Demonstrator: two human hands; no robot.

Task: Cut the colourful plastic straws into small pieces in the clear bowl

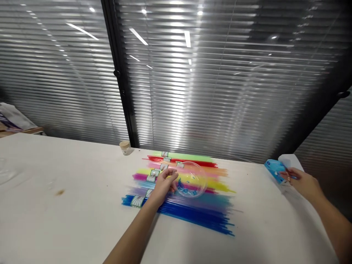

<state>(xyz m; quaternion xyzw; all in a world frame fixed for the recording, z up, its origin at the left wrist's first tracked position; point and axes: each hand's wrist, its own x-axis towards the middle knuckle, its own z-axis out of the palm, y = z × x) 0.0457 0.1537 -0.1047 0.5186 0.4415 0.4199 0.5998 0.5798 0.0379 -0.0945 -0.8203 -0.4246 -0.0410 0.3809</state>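
Note:
My left hand [165, 185] has its fingers curled at the left rim of a clear plastic bowl [205, 183]. Small blue cut pieces [187, 190] lie in the bowl, which rests on bundles of coloured plastic straws. Dark blue straws [192, 214] are nearest me; yellow straws [220, 184] and red straws [192, 161] lie farther back. At the far right, my right hand [305, 183] is closed, with a small reddish item showing at its fingertips, too blurred to name. A blue packet [275, 170] is just beyond those fingers.
A small jar with a wooden-looking lid [125, 147] stands at the table's back edge. Blinds [176, 80] rise behind the white table [68, 227]. A clear plastic item [7, 172] lies at the far left, and a brown stain [59, 192] marks the tabletop.

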